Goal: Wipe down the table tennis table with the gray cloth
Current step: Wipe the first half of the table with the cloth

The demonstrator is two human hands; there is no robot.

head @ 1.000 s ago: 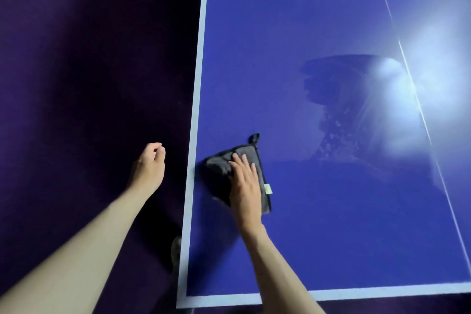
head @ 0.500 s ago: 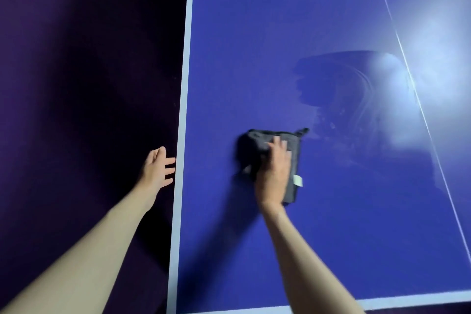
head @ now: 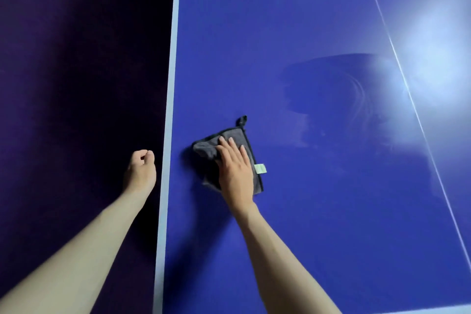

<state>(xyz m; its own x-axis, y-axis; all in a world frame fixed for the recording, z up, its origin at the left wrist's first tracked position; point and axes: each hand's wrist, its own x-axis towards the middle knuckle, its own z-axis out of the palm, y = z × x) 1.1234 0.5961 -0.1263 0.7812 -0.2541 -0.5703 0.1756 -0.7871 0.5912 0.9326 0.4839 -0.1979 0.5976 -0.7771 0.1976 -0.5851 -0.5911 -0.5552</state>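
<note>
The blue table tennis table point(head: 293, 20) fills the right of the head view, its white side line point(head: 170, 109) running down the middle. A folded gray cloth point(head: 206, 153) with a loop and a pale tag lies near that left edge. My right hand point(head: 235, 173) lies flat on the cloth, fingers straight, pressing it to the table. My left hand point(head: 140, 171) hangs over the dark floor just left of the table edge, fingers loosely curled, holding nothing.
A dark purple floor point(head: 76, 84) lies left of the table. A thin white centre line point(head: 407, 89) crosses the table at the right. A darker wiped patch point(head: 326, 84) and a bright light glare point(head: 433, 64) show on the surface.
My right hand slid the cloth right toward the table's middle, then back left toward the side line. My left hand opened its fingers, then curled them again.
</note>
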